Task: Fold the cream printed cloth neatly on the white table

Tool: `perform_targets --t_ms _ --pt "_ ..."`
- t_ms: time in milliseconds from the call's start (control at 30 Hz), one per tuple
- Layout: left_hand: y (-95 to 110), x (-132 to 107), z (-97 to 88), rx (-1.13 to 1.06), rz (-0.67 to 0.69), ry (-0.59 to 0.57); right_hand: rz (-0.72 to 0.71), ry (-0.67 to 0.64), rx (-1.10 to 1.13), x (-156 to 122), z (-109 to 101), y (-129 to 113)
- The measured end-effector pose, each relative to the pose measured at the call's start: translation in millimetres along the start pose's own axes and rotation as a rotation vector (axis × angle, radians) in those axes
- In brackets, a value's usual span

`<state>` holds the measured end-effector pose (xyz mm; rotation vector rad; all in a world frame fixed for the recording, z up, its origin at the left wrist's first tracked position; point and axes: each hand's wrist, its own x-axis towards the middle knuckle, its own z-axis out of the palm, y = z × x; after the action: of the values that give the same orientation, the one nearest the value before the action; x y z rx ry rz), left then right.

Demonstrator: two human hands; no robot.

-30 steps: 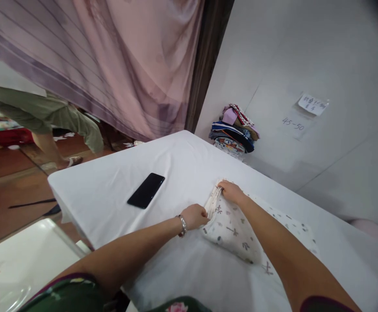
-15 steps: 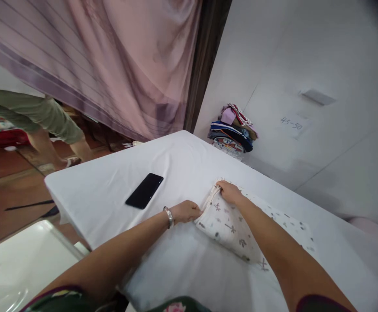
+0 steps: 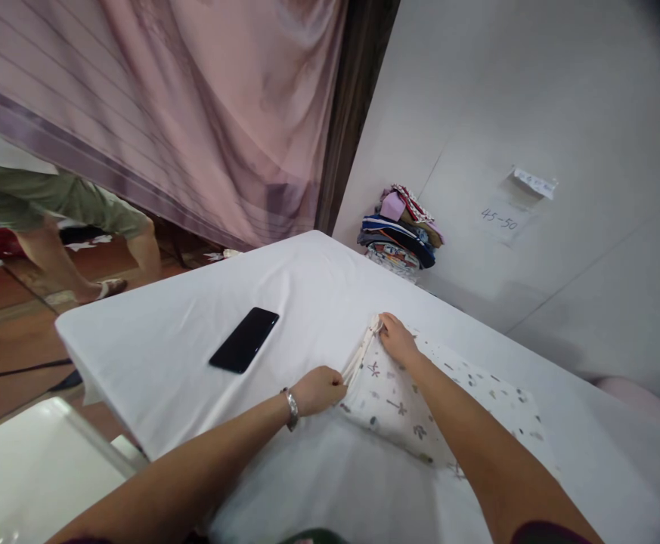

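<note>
left grip [image 3: 318, 391] and right grip [image 3: 398, 341] pinch the left edge of the printed cloth [image 3: 383, 412], its long axis running rightward along the worktop [image 3: 153, 340].

The left hand [image 3: 317, 391] is curled into a loose fist, knuckles up, thumb and fingers pinched together at its right end. Farther forward and to the right of it, well apart, the right hand [image 3: 398, 338] grips with bent fingertips, its back turned upward. The left forearm [image 3: 210, 453] slants back leftward from its hand; the right forearm [image 3: 477, 423] slants back rightward from its own.
</note>
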<state>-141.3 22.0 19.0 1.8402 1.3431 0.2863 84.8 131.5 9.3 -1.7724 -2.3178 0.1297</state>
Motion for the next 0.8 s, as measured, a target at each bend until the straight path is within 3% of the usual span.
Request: perform_targets --t_ms 133,333,633,800 --pt "2 -8 2.3 0.096 -0.025 0.114 0.077 0.041 0.008 1 8 1" --pt "-3 -5 2.3 -0.047 -0.040 0.028 0.220 0.083 0.006 1 20 6" --pt "1 -13 6.5 0.057 -0.025 0.052 0.157 0.098 0.062 13 22 13" --pt "0 -13 8.9 0.133 -0.004 0.080 0.197 0.164 0.109 26 24 15"
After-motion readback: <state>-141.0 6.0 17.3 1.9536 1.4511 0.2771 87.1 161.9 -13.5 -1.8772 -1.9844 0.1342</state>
